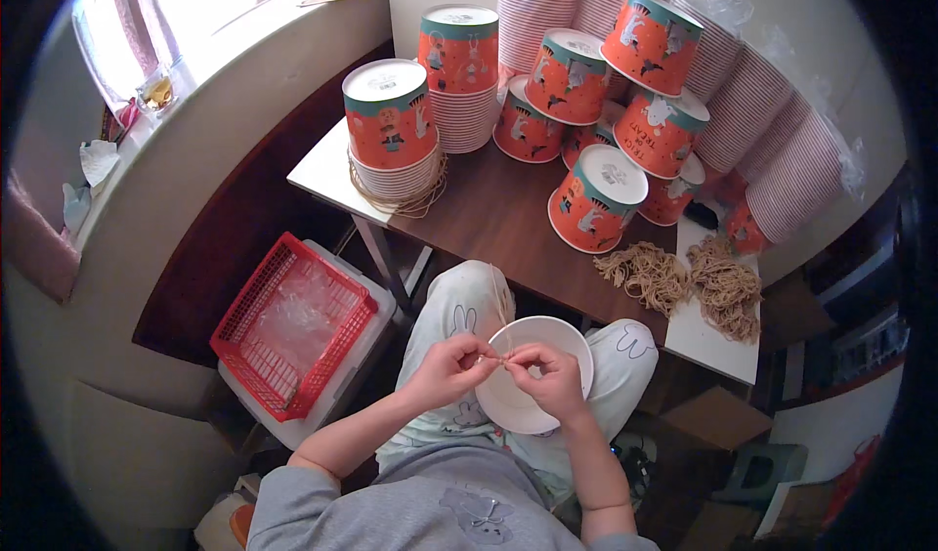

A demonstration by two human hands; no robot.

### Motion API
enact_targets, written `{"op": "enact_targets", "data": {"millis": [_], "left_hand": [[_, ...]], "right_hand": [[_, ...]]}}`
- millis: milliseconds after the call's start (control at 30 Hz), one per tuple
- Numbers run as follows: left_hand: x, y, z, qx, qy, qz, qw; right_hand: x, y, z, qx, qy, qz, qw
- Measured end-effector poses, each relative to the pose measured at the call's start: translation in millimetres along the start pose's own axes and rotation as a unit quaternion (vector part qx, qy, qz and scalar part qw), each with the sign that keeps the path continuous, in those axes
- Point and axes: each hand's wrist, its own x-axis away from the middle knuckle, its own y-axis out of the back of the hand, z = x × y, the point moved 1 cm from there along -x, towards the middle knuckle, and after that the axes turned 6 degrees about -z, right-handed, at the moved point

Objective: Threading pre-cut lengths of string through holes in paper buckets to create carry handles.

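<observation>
1. Head view, centre: your left hand (452, 370) and right hand (549, 383) pinch close together, apparently on a thin cord (502, 309).
2. Beneath them, at lower centre of the frame, sits a white-lined tub (513, 409), mouth up.
3. You seem to be working the cord by fingertip; whether knotting or threading, I cannot tell.
4. The next move likely calls for steady pinches and a controlled cord.

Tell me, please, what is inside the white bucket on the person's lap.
Inside the white bucket, only pale surface shows. The left hand, right hand and thin twine cover part of the opening; what lies beneath them cannot be seen.
</observation>
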Motion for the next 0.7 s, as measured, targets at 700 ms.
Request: {"op": "enact_targets", "data": {"millis": [700], "left_hand": [[-4.6,7.2,-8.7,-0.082,-0.007,0.038,0.996]], "right_hand": [[-21.3,18.2,9.9,0.196,0.207,0.150,0.947]]}}
